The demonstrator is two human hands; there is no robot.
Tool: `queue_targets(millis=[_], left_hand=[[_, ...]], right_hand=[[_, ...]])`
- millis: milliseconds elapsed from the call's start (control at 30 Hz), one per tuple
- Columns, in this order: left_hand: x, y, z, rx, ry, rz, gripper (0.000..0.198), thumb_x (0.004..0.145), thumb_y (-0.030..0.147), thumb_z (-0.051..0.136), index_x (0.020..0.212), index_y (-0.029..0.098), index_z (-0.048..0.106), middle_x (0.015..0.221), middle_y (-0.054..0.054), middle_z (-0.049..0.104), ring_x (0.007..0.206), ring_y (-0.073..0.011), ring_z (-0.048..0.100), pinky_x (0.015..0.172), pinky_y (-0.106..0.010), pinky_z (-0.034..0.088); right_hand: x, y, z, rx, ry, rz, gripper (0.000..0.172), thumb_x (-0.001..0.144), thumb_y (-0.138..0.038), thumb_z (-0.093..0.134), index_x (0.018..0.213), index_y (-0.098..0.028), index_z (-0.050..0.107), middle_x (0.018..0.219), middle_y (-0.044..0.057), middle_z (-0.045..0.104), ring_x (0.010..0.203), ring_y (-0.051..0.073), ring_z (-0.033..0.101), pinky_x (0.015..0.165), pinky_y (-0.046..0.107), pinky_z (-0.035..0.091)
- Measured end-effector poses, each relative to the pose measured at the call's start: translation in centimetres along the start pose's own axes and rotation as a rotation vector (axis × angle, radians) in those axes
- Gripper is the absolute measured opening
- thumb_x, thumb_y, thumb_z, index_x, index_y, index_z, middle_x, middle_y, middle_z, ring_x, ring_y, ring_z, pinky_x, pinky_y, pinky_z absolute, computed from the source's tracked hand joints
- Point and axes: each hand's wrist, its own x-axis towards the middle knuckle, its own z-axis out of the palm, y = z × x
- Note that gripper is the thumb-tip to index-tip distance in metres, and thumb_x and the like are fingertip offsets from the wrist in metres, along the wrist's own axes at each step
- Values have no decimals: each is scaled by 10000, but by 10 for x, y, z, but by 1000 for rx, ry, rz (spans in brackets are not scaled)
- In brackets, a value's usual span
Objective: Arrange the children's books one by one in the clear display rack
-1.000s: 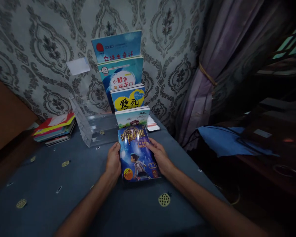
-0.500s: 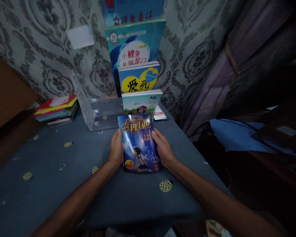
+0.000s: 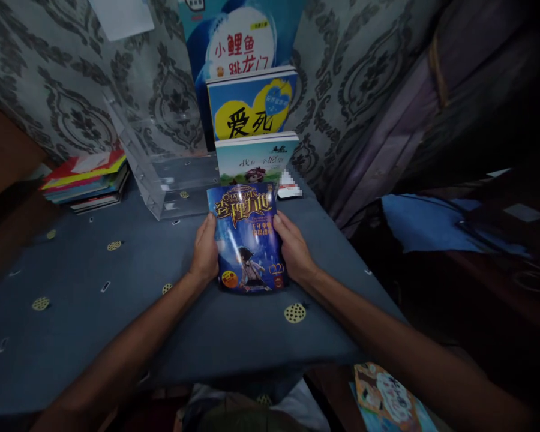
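Note:
A glossy blue book point(image 3: 247, 240) with gold lettering and a cartoon figure is held between my two hands, its cover facing me. My left hand point(image 3: 205, 249) grips its left edge, thumb up along the side. On the opposite edge my right hand point(image 3: 296, 249) is closed the same way; the fingers behind the book are hidden. Just beyond its top edge stands a green-and-white book point(image 3: 256, 157). Behind that rise a blue book with a yellow heart point(image 3: 247, 111) and a taller teal book point(image 3: 243, 39), in a stepped row in a clear stand.
The clear plastic stand point(image 3: 137, 162) shows empty tiers on its left. A stack of books point(image 3: 87, 180) lies at the table's left rear. The dark patterned tablecloth point(image 3: 130, 312) ends at the right edge. Another book point(image 3: 387, 396) lies lower, near the front. Patterned wallpaper point(image 3: 355, 78) backs everything.
The view has tilted downward, so the stand and wall sit higher and more of the lower book shows. Both hands keep the same hold on the blue book.

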Motion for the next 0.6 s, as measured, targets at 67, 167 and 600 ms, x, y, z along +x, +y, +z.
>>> queue_targets(millis=[67,167,600], left_hand=[[3,-2,-2,-1,14,-16,331,856,493,715,967,184,755,1009,-64,772,1050,-245,699,993,-381,501],[5,-5,-5,-12,4,-5,326,849,494,719,963,191,752,1030,-58,774,1095,-249,688,1002,-370,502],[4,-4,-7,18,-29,-46,411,809,559,737,998,194,747,1047,-68,777,1115,-282,688,972,-391,531]], right_hand=[[1,1,1,2,-7,-25,469,795,-698,655,1089,-338,721,1098,-6,758,1175,276,630,988,455,520],[2,0,4,32,-41,-79,476,803,-678,645,1104,-316,713,1099,-7,756,1140,265,646,968,438,533],[1,-6,8,61,-20,-37,484,764,-672,676,1060,-290,709,1018,7,751,1063,269,661,930,412,531]])
